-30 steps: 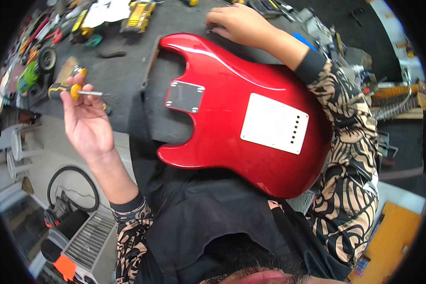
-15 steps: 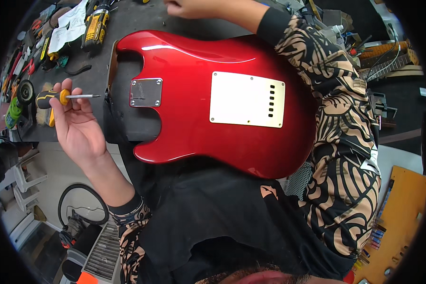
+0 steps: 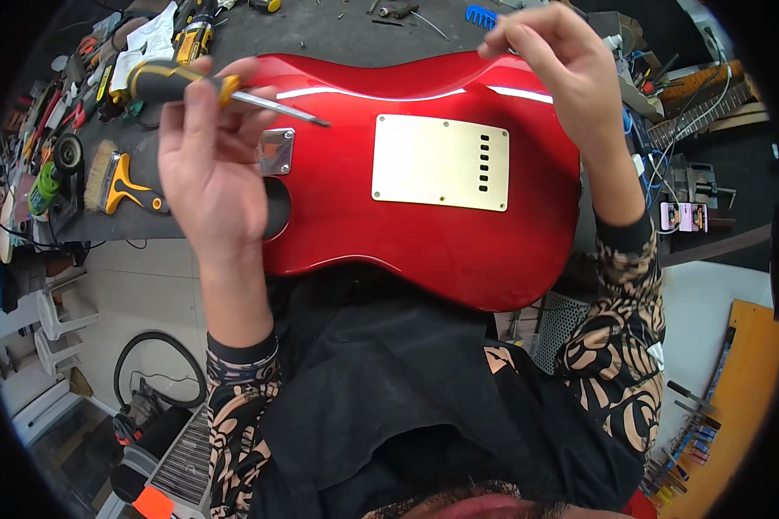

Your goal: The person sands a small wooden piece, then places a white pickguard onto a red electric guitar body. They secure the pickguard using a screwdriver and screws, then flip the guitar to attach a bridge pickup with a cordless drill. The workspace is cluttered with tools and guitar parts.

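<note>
A glossy red electric guitar body (image 3: pixel 329 216) lies back side up in front of me. On it sits a cream back plate (image 3: pixel 424 160) with a row of slots and screws around its edge. My left hand (image 3: pixel 212 177) is closed around a black and yellow screwdriver (image 3: pixel 166 82), its shaft pointing right over the body. Partly behind that hand shows a shiny metal neck plate (image 3: pixel 277 151). Above the body's upper right edge, my right hand (image 3: pixel 571 73) has thumb and fingertips pinched together. Whatever is between them is too small to make out.
The dark workbench (image 3: pixel 329 30) carries small loose parts at the back and a blue comb-like piece (image 3: pixel 482 16). At left are a brush (image 3: pixel 117 182), a yellow drill (image 3: pixel 196 36) and many hand tools. A guitar neck (image 3: pixel 710 119) and a lit phone (image 3: pixel 684 216) are at right.
My right hand has come back from the far side of the bench to the body's upper right. My left hand has moved right with the screwdriver, now over the body.
</note>
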A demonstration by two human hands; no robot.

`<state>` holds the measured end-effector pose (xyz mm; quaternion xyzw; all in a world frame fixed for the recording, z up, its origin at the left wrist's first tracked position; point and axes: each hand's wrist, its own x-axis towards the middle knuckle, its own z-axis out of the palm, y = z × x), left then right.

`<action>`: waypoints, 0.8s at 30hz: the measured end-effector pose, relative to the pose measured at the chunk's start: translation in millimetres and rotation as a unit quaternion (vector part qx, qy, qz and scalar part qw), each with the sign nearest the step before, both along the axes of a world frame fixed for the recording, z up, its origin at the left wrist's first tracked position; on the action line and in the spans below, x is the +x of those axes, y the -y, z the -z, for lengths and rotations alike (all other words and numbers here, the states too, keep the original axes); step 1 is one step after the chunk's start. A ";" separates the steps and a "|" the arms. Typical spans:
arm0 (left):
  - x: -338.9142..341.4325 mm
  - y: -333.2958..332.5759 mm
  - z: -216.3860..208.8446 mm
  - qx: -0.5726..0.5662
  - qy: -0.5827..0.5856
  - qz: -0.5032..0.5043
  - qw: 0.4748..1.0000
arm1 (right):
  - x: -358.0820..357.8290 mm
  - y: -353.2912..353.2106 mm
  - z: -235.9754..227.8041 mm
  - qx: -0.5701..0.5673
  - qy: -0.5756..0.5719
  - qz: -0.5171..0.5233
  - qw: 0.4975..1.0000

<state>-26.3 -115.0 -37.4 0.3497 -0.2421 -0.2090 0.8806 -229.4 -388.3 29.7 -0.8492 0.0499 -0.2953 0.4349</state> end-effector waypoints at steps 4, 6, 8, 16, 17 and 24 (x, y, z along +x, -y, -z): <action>-27.2 38.0 -7.2 0.011 0.099 0.041 0.994 | -42.9 -11.7 12.3 0.057 0.006 -0.001 0.998; -36.8 50.2 -13.6 0.010 0.132 0.044 0.990 | -54.5 -16.1 14.4 0.082 -0.004 0.001 0.997; -42.5 62.4 -19.3 0.011 0.158 0.049 0.986 | -57.2 -21.2 18.2 0.096 -0.015 -0.008 0.995; -76.7 83.3 -24.5 -0.082 0.176 0.053 0.980 | -50.5 -45.8 21.4 0.179 -0.056 -0.038 0.981; -78.0 81.9 -24.8 -0.086 0.178 0.051 0.979 | -50.0 -47.9 20.3 0.186 -0.058 -0.041 0.980; -68.1 72.9 -33.3 -0.066 0.253 0.044 0.964 | -47.7 -52.3 18.2 0.188 -0.053 -0.038 0.980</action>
